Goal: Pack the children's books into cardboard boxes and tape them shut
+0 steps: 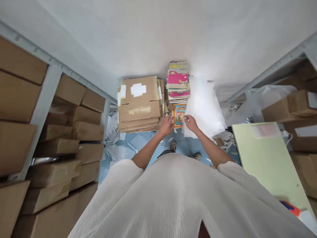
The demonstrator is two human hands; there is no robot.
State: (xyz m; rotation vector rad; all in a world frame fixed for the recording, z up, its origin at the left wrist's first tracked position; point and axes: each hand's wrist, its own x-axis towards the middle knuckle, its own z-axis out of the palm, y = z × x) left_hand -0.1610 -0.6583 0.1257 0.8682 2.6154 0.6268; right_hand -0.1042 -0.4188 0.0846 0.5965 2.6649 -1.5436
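Observation:
An orange book with a colourful picture cover (180,114) lies in front of me, between a pile of flattened cardboard and white sheets. My left hand (167,124) is at its left edge, the fingers slightly apart and bent downward, with nothing visible in them. At the right edge of the cover, my right hand (190,123) has thumb and fingers drawn together in a pinch. Whatever is between those fingertips is too small to make out. Behind the orange book rises a stack of books (177,79), a pink cover near its top.
Flattened cardboard boxes (140,109) are piled on the left, large white sheets (204,105) on the right. Shelves with brown cartons (88,130) line the left side; more cartons (297,105) fill the right. A pale green board (267,155) is at right. Paper scraps litter the blue floor (148,142).

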